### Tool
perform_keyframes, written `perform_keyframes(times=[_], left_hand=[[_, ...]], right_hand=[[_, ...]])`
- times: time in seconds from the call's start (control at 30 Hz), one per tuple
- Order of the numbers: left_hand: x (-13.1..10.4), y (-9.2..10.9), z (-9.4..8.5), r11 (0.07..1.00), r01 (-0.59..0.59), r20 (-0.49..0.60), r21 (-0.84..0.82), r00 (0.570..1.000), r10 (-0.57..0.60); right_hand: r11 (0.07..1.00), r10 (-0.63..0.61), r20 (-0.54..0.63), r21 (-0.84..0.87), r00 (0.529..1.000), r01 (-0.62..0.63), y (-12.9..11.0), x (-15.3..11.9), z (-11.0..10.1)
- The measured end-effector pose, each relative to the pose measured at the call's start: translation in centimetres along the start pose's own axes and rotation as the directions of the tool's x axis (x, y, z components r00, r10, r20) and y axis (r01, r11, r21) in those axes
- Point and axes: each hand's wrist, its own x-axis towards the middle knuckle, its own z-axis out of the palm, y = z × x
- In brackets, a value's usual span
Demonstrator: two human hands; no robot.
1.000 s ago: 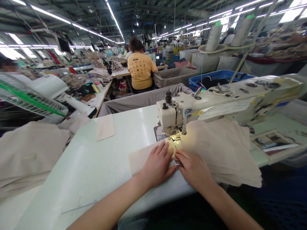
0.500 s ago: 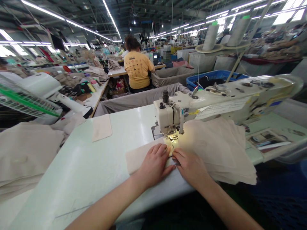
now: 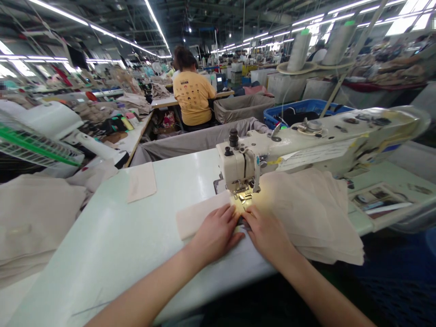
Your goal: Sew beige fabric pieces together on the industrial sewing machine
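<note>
A beige cloth piece point(image 3: 191, 219) lies on the pale green table under the lit presser foot point(image 3: 244, 198) of a sewing machine point(image 3: 234, 164). My left hand point(image 3: 215, 232) rests flat on this cloth, its fingers pointing at the foot and its thumb apart. Close beside it, my right hand point(image 3: 268, 232) pinches the near edge of the cloth just in front of the foot. The fingertips of both hands almost meet there and partly hide the edge. Right of the needle, a stack of beige fabric panels point(image 3: 316, 213) spreads under the machine arm and over the table edge.
One small beige piece point(image 3: 142, 181) lies at the table's far left. More beige fabric point(image 3: 37, 213) is piled at left, below a white fan point(image 3: 51, 120). Behind the table are a grey cloth-lined bin point(image 3: 190, 141), a blue basket point(image 3: 299, 108) and a seated person point(image 3: 193, 95).
Both hands and the cloth have moved slightly away from me, towards the presser foot. My right fingertips are now nearer the needle.
</note>
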Motion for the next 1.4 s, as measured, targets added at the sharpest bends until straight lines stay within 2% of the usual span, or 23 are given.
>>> perform_keyframes(times=[0.13,0.27,0.43,0.67,0.83,1.0,1.17,1.27,1.4], left_hand=[[1.3,-1.5,-0.4,1.000,0.018,0.000,0.008,1.000,-0.018],[2.4,-3.0,-0.7,1.000,0.011,-0.037,0.008,0.999,-0.011],[2.9,-4.0,-0.9,1.000,0.002,-0.032,0.030,0.999,-0.001],[2.5,-4.2,0.0,1.000,0.019,-0.076,0.008,0.997,-0.018],[2.3,-4.3,0.4,1.000,0.024,-0.070,0.020,0.997,-0.023],[2.1,-4.3,0.6,1.000,0.017,-0.072,0.023,0.997,-0.015],[2.2,-4.5,0.8,0.999,0.051,-0.067,0.003,0.996,-0.051],[2.2,-4.0,0.6,0.996,0.090,-0.042,0.019,0.995,-0.089],[1.5,-2.8,-0.4,0.977,0.196,-0.004,0.081,0.981,-0.196]], right_hand=[[0.999,0.030,0.001,-0.035,1.000,-0.029,-0.1,1.8,-0.6],[0.998,0.021,-0.053,-0.058,0.998,-0.024,0.1,3.3,-0.9],[0.999,0.010,-0.090,-0.052,0.996,-0.015,0.1,3.1,-0.8],[0.999,0.023,-0.072,-0.038,0.997,-0.026,-0.6,0.6,0.6],[0.999,0.030,-0.107,-0.041,0.994,-0.035,-0.8,0.3,1.9],[0.998,0.033,-0.128,-0.039,0.991,-0.038,-0.8,0.1,1.9],[0.998,0.022,-0.175,-0.051,0.984,-0.031,-0.7,0.1,2.2],[0.999,0.007,-0.215,-0.044,0.977,-0.017,-0.7,0.0,2.6],[1.000,-0.017,-0.343,-0.018,0.939,0.011,-0.3,-0.5,2.9]])
